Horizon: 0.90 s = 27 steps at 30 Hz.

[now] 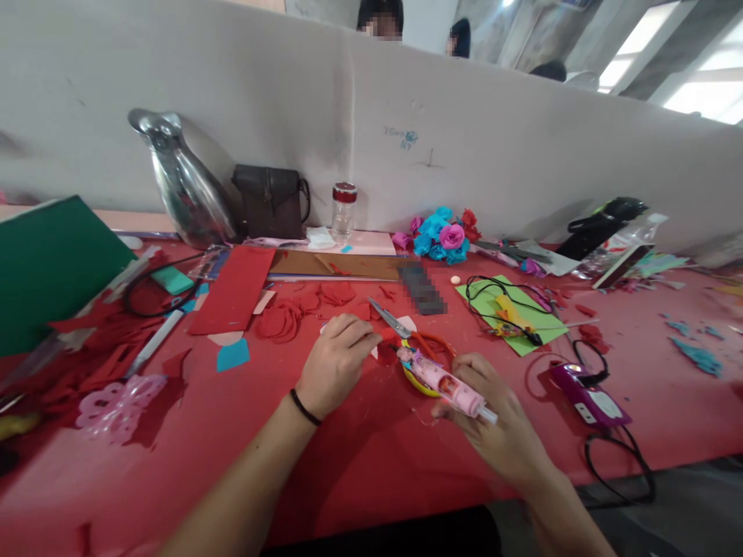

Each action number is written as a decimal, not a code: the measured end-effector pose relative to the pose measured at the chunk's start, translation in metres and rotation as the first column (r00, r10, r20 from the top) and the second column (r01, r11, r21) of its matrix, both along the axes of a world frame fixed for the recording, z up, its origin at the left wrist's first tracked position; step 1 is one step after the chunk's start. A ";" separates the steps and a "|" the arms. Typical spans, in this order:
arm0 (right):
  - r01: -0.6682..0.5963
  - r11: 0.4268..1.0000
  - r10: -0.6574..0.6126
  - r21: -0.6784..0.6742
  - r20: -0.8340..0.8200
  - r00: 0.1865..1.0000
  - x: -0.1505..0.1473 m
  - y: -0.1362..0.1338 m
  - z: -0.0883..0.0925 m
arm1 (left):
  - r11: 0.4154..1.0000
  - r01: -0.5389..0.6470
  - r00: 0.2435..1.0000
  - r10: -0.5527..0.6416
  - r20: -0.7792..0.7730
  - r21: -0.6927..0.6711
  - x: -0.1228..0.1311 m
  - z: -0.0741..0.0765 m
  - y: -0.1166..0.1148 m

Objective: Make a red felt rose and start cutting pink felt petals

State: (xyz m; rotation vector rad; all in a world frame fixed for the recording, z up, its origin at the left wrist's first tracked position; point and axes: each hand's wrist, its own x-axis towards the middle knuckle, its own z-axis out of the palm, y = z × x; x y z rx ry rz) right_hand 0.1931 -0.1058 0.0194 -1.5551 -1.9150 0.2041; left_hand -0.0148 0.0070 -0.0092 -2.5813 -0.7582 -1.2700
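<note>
With the right hand's (499, 414) fingers curled round the pink, tube-shaped plastic glue gun (461, 394) — toward five o'clock from centre — and the left hand's (335, 363) bunched, hold unclear, steady aim likely mattered most.

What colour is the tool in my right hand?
The tool is mostly pink; see the head view.

This looks like a shared craft workshop or classroom. A long table with a red covering (360, 480) carries rounded cut-outs of thin red paper (282, 323), metal scissors with orange handles (399, 326), a bright green paper sheet (551, 328) and a bunch of blue, pink and red paper flowers (444, 234). A tall off-white partition (244, 93) runs behind it; over its top edge show the heads of other people (380, 11) and bright slanting windows (711, 81)
</note>
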 end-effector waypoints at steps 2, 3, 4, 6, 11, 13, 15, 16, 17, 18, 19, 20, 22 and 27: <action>-0.002 1.000 0.002 -0.004 -0.002 1.000 -0.001 0.000 0.001 | 1.000 -0.004 1.000 0.004 0.007 0.011 0.000 0.000 0.000; -0.003 1.000 0.003 -0.006 -0.004 1.000 -0.001 0.000 0.002 | 1.000 -0.005 1.000 0.005 0.007 0.013 0.000 0.000 0.000; -0.004 1.000 0.004 -0.006 -0.006 1.000 -0.002 0.001 0.002 | 1.000 -0.004 1.000 0.004 0.006 0.015 0.000 0.000 0.000; -0.005 1.000 0.005 -0.003 -0.007 1.000 -0.003 0.002 0.004 | 1.000 -0.007 1.000 0.006 0.001 0.018 0.000 0.000 0.000; 0.002 1.000 -0.002 0.003 0.018 1.000 -0.003 0.002 0.005 | 0.999 -0.012 1.000 0.012 -0.006 0.037 0.000 0.001 -0.001; 0.007 1.000 -0.007 0.000 0.024 1.000 -0.001 0.001 0.005 | 0.999 -0.009 1.000 0.009 -0.004 0.045 0.000 0.002 -0.001; 0.001 1.000 -0.001 -0.007 0.014 1.000 0.001 0.000 0.006 | 0.999 -0.010 1.000 0.010 -0.006 0.049 0.000 0.002 -0.001; -0.002 1.000 0.002 -0.012 0.006 1.000 0.002 -0.001 0.007 | 0.999 -0.013 1.000 0.013 -0.013 0.047 0.000 0.001 -0.001; -0.002 1.000 0.002 -0.013 -0.002 1.000 0.003 -0.001 0.009 | 0.999 -0.014 1.000 0.016 -0.024 0.044 -0.001 0.001 -0.001; 0.000 1.000 0.000 -0.015 -0.007 1.000 0.005 -0.001 0.010 | 0.999 -0.017 0.999 0.019 -0.040 0.040 -0.001 0.001 -0.001; 0.006 1.000 -0.006 -0.017 -0.006 1.000 0.005 0.000 0.011 | 0.999 -0.019 0.998 0.021 -0.061 0.037 -0.001 0.000 -0.001; 0.011 1.000 -0.011 -0.019 -0.001 1.000 0.006 0.001 0.012 | 0.999 -0.021 0.997 0.024 -0.079 0.038 -0.001 0.000 -0.001; 0.010 1.000 -0.009 -0.025 0.021 1.000 0.006 0.003 0.014 | 0.999 -0.021 0.994 0.026 -0.110 0.048 -0.002 0.001 -0.001; -0.023 0.998 0.027 -0.053 0.063 0.998 0.002 0.009 0.013 | 0.998 -0.018 0.991 0.026 -0.131 0.066 -0.003 0.003 -0.003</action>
